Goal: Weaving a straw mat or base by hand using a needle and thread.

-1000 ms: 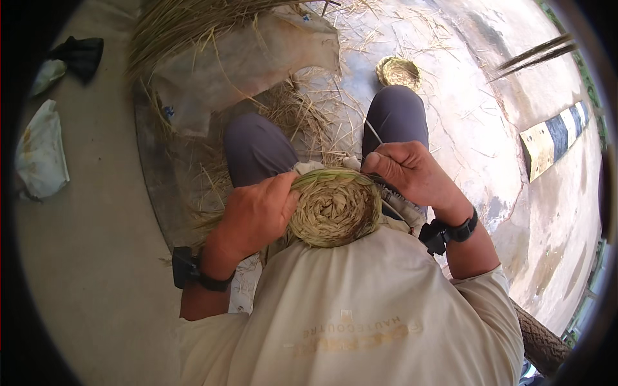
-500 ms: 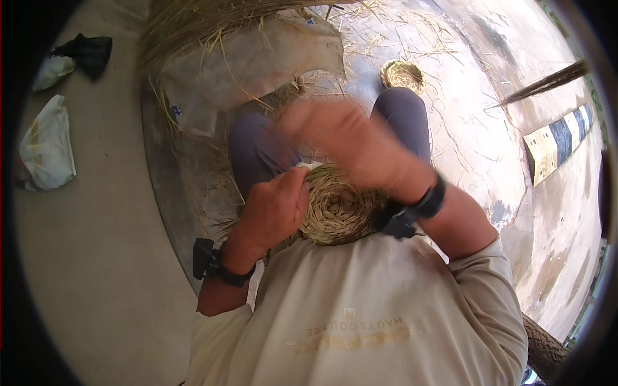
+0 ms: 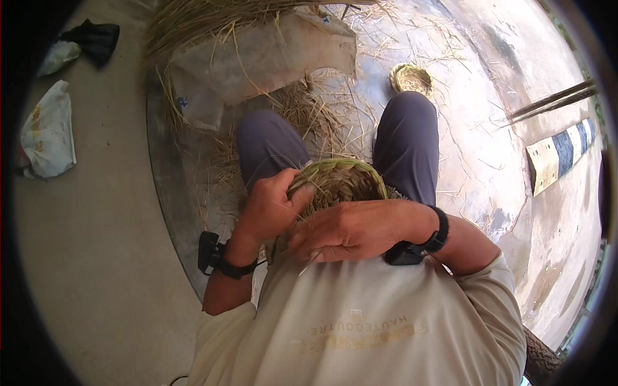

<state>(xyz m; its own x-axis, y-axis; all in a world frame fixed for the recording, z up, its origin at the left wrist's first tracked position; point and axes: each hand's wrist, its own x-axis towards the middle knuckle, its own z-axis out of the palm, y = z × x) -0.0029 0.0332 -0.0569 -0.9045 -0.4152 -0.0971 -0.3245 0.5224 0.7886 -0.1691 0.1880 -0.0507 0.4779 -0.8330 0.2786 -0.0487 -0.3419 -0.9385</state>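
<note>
A small round basket (image 3: pixel 347 168) woven from straw, with a greenish rim, rests against my shirt between my knees. My left hand (image 3: pixel 273 202) grips its left rim, thumb reaching over the inner side. Across the basket's near side lies my right hand (image 3: pixel 354 228), its fingers curled together and pointing left, close to my left hand. A small pale tip shows below those fingers, but what they hold cannot be made out. A thin strand loops above my left hand. The basket's near wall is hidden behind my right hand.
A second woven basket (image 3: pixel 412 80) sits on the ground past my right knee. Loose straw (image 3: pixel 315 116) litters the ground ahead, beside a plastic sheet (image 3: pixel 257 67) and a straw bundle (image 3: pixel 212 26). White (image 3: pixel 50 135) and black bags (image 3: pixel 96 42) lie left; a striped kerb block (image 3: pixel 560 154) stands right.
My right hand has swung down and toward me, from above the basket to its near side. The basket has tilted, so its rim now shows on the far side. My left hand stays on it.
</note>
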